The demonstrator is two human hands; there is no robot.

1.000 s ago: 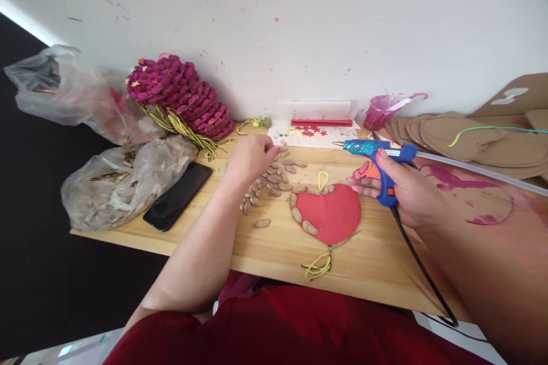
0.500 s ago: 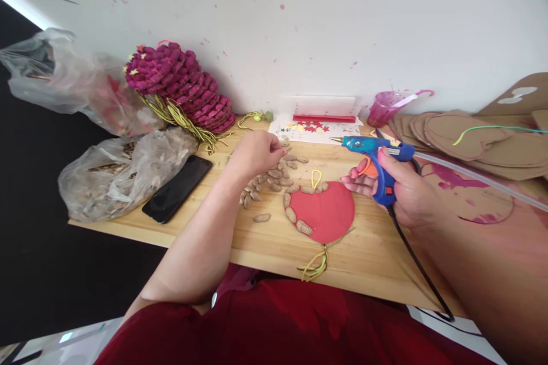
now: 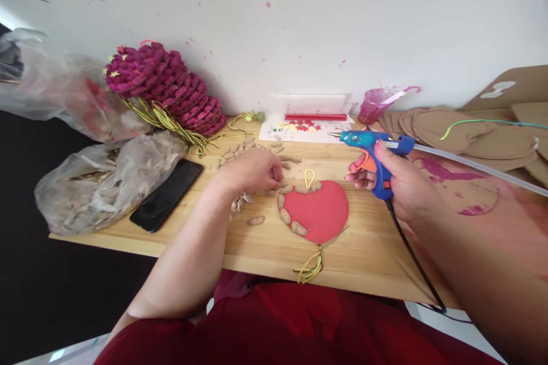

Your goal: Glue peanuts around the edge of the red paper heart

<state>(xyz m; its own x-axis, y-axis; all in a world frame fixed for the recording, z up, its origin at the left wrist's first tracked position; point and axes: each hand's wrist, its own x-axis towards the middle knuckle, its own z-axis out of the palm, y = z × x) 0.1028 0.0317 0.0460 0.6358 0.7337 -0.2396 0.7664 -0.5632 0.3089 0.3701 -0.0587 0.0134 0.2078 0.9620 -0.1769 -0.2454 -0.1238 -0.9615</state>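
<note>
My right hand (image 3: 406, 182) grips the blue handle of a hot glue gun (image 3: 363, 140), its fingers near the orange trigger and its nozzle pointing left above the table. A clear glue stick (image 3: 462, 161) juts from its back. Over a pile of peanuts (image 3: 244, 199), my left hand (image 3: 254, 171) has its fingers curled and pressed together; what they may hold is hidden. Just right of it lies a red heart-shaped piece (image 3: 319, 211) with a yellow loop (image 3: 309, 178) and a yellow tassel (image 3: 309, 268). Several peanuts line its left and upper edge.
A black phone (image 3: 166, 195) and a plastic bag of peanuts (image 3: 109, 182) lie at the left. Behind them lean stacked magenta peanut pieces (image 3: 171, 80). Star sequins (image 3: 299, 125) rest on white paper. A pink cup (image 3: 377, 105) and cardboard cutouts (image 3: 462, 131) are at the back right.
My left hand has moved down from above the back of the peanut pile toward the heart's upper left edge. My right hand still holds the glue gun in nearly the same place.
</note>
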